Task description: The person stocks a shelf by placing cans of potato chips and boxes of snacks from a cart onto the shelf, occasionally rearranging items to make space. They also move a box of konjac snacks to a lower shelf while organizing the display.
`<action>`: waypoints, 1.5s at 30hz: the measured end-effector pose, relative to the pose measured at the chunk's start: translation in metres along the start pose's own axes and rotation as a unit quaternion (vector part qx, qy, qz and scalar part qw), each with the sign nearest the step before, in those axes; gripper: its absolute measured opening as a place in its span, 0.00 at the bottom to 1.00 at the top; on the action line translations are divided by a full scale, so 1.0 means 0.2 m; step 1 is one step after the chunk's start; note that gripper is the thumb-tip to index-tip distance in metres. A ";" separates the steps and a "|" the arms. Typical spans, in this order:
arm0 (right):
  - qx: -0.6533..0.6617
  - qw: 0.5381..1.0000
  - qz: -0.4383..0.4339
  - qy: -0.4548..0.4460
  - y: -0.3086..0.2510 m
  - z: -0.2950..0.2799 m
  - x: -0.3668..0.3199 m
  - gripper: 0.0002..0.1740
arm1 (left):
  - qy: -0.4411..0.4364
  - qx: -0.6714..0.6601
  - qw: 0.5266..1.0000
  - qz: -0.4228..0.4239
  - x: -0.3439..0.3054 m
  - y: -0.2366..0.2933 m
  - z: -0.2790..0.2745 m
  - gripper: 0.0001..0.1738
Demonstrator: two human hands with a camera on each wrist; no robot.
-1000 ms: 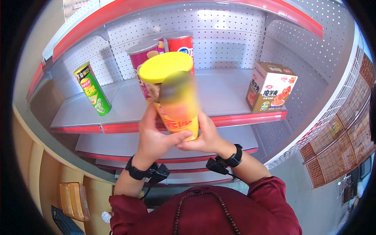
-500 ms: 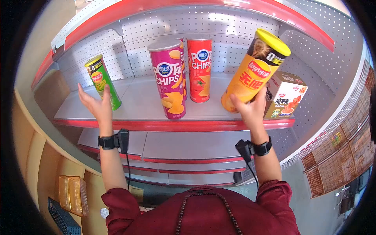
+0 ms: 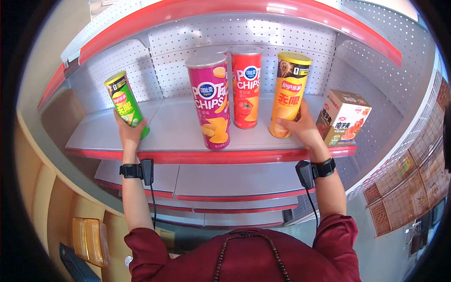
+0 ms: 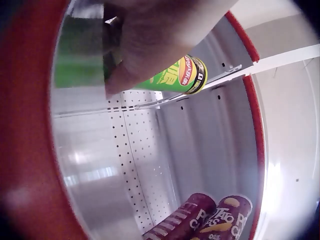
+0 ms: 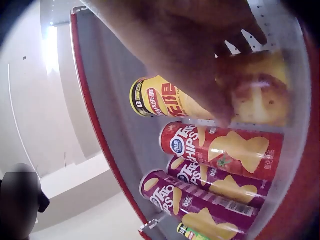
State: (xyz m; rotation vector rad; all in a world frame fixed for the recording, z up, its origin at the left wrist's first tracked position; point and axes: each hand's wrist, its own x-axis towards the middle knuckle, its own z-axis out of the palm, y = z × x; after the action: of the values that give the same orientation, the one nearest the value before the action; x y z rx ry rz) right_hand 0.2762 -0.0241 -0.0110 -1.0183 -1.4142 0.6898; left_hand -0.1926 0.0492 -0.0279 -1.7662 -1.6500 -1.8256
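On the grey shelf (image 3: 178, 123) my right hand (image 3: 300, 128) grips the base of a yellow chip can (image 3: 287, 93), which stands upright beside a red chip can (image 3: 246, 85). In the right wrist view the fingers (image 5: 200, 60) wrap the yellow can (image 5: 165, 102). My left hand (image 3: 128, 130) grips the lower part of a green chip can (image 3: 123, 102) that leans at the shelf's left end. The left wrist view shows that hand (image 4: 150, 40) around the green can (image 4: 170, 77). A magenta chip can (image 3: 209, 99) stands in front, in the middle.
A snack box (image 3: 344, 117) stands just right of my right hand at the shelf's right end. Perforated back panels and a red-edged upper shelf (image 3: 225, 14) close in the space. Lower shelves (image 3: 225, 176) step out below the red front edge.
My right hand has brought the yellow can down from a tilt in the air to stand upright on the shelf. My left hand has moved from open near the green can to gripping it.
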 end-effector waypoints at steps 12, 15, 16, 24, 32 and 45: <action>-0.078 0.992 0.074 -0.065 -0.07 0.03 0.10 0.36 | 0.060 -0.056 0.996 -0.043 -0.05 0.15 -0.06 0.49; -0.059 0.993 0.082 -0.069 -0.08 0.05 0.11 0.36 | 0.083 -0.098 0.992 0.015 -0.04 0.18 -0.11 0.41; -0.048 0.993 0.086 -0.071 -0.08 0.06 0.11 0.36 | 0.083 -0.097 0.992 0.014 -0.05 0.22 -0.13 0.41; -0.096 0.990 0.046 -0.097 0.06 0.01 0.17 0.37 | -0.038 -0.293 0.955 -0.017 -0.23 0.57 -0.29 0.42; -0.234 0.935 -0.243 0.112 -0.09 0.06 0.04 0.35 | -0.107 -0.397 0.912 -0.010 -0.52 0.90 -0.25 0.46; -0.003 0.978 -0.179 -0.107 -0.28 0.08 -0.33 0.58 | -0.198 -0.235 0.934 0.181 -0.83 1.33 0.38 0.55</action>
State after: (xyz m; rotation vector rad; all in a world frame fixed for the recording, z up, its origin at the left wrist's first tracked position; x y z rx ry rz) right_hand 0.2450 -0.1047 0.0068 -0.6801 -1.7342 0.5382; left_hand 0.0947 -0.0974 -0.0180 -2.5719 -0.9060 -1.8728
